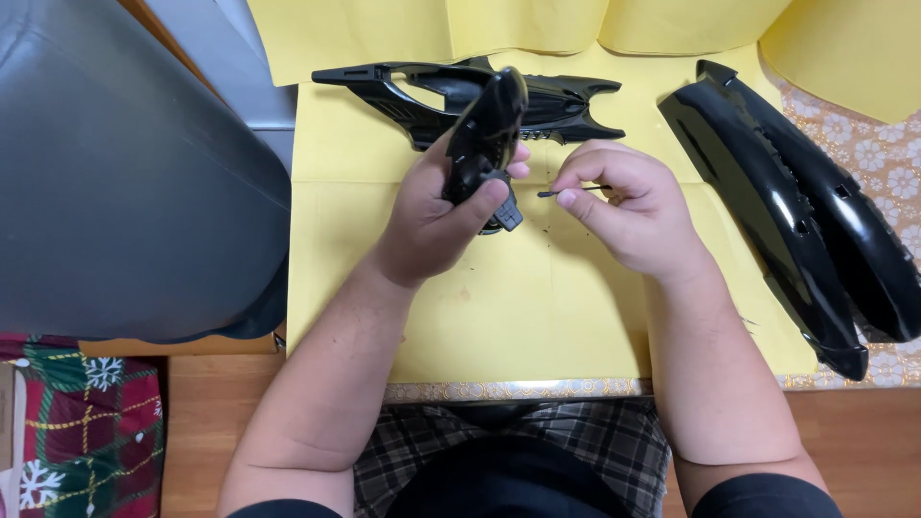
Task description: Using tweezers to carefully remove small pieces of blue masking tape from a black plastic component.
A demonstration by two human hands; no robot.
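Left hand [432, 216] fingers grip a glossy black part [484, 134]; right hand [628, 206] fingers pinch a thin black pin [566, 192]. Behind lies a black frame piece [432, 91], at right two long black panels [796, 201], all on yellow paper [537, 307].

Glossy black plastic parts [787, 192] on yellow paper [537, 307]; seemingly floral-patterned tablecloth [887, 163].

black panels [796, 192] right, frame [460, 91] behind

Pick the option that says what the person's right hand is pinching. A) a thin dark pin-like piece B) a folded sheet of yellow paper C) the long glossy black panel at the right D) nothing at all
A: the right hand pinches a thin dark pin-like piece between thumb and forefinger, its tip pointing toward the glossy black part held up in the left hand.
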